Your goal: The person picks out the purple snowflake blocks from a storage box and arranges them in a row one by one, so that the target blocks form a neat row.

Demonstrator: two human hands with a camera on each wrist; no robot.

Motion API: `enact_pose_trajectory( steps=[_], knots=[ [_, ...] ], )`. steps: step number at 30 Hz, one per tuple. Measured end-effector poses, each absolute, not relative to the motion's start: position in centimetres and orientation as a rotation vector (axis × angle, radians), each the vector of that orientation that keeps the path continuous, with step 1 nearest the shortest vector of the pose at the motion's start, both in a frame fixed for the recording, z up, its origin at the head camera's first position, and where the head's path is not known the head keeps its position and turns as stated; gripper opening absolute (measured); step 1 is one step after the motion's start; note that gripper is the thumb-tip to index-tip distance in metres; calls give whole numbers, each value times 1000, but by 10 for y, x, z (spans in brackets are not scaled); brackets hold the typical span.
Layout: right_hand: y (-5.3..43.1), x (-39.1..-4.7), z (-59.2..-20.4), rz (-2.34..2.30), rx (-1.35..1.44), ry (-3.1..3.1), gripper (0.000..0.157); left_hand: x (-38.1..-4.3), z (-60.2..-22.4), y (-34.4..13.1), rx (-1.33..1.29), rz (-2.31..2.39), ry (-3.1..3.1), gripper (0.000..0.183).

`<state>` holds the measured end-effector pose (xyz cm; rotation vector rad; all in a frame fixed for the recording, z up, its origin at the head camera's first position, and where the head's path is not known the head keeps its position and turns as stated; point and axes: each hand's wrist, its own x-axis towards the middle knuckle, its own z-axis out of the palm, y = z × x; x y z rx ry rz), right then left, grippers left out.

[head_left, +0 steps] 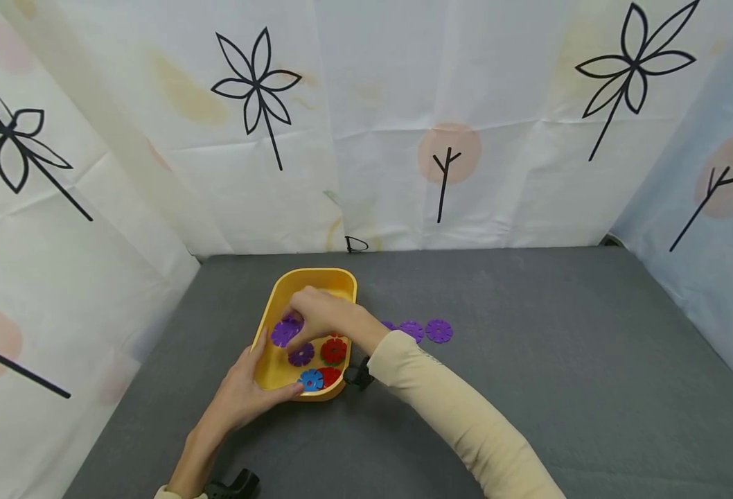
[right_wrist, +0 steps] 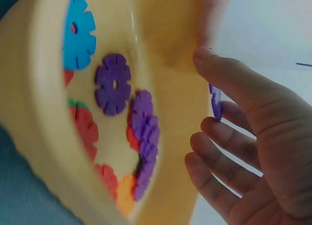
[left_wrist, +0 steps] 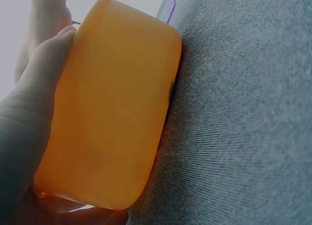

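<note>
My right hand (head_left: 319,315) is over a yellow plastic tub (head_left: 316,277), pinching a purple flower-shaped disc (right_wrist: 215,104) between thumb and fingers. Below it in the tub lie a purple disc (head_left: 301,355), red discs (head_left: 333,351) and a blue disc (head_left: 311,380). More purple discs (right_wrist: 142,108) and an orange one (right_wrist: 126,191) show against the tub wall in the right wrist view. My left hand (head_left: 251,388) grips the tub at its near left corner, thumb along the near rim and fingers round the left side. The left wrist view shows the tub's outer wall (left_wrist: 112,103) close up.
To the right of the tub, purple discs (head_left: 438,330) lie in a row on the grey cloth-covered table (head_left: 528,360), partly hidden by my right forearm. White curtains (head_left: 379,83) with printed plants stand behind and at both sides.
</note>
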<state>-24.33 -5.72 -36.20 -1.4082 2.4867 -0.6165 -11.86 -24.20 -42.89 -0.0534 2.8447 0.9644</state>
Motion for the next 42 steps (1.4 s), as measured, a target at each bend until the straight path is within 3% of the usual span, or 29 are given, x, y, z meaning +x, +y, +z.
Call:
enact_pose_trajectory(
  steps=[5, 19, 42],
  knots=[
    [-33, -245, -356, -597, -1401, 2534, 51, -120, -429, -241, -84, 933, 2850, 127],
    [65, -245, -354, -679, -1218, 2691, 53, -122, -429, -239, -120, 898, 2858, 129],
    [214, -234, -410, -679, -762, 2829, 50, -121, -430, -240, -132, 924, 2842, 129]
  ],
)
